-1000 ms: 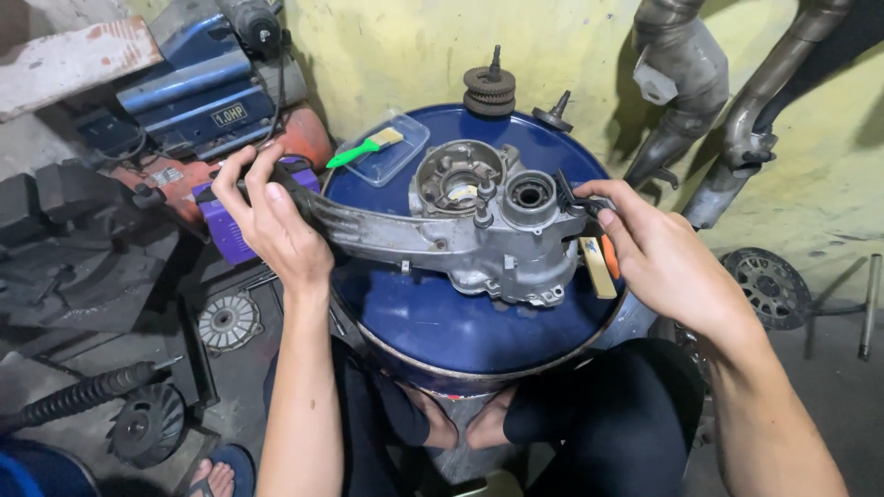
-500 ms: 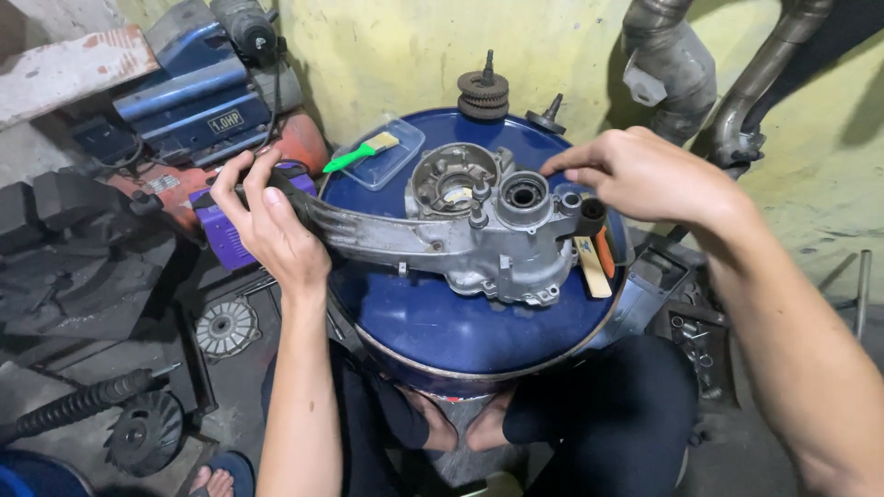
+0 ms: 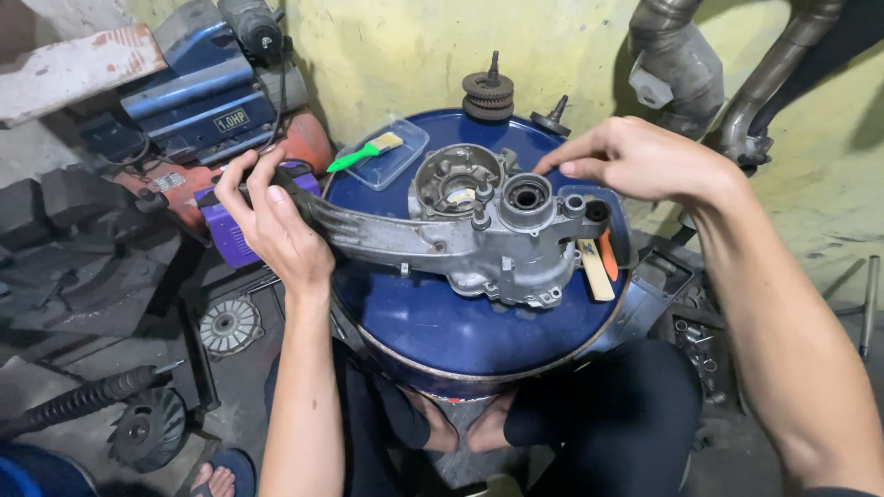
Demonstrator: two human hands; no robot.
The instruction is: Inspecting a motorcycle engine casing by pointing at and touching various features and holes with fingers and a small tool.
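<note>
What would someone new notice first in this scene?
A grey metal engine casing lies across the top of a blue drum in the middle. The left hand grips its long arm at the drum's left edge, while the right hand hovers over its right end.

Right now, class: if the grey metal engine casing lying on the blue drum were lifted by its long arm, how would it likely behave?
The engine casing looks like thick cast metal, so probably stiff and heavy for its size. Its bulk sits at the far end from the left hand gripping the arm, so it would likely dip that way. Its surface looks grimy, perhaps slippery on the blue drum.
</note>
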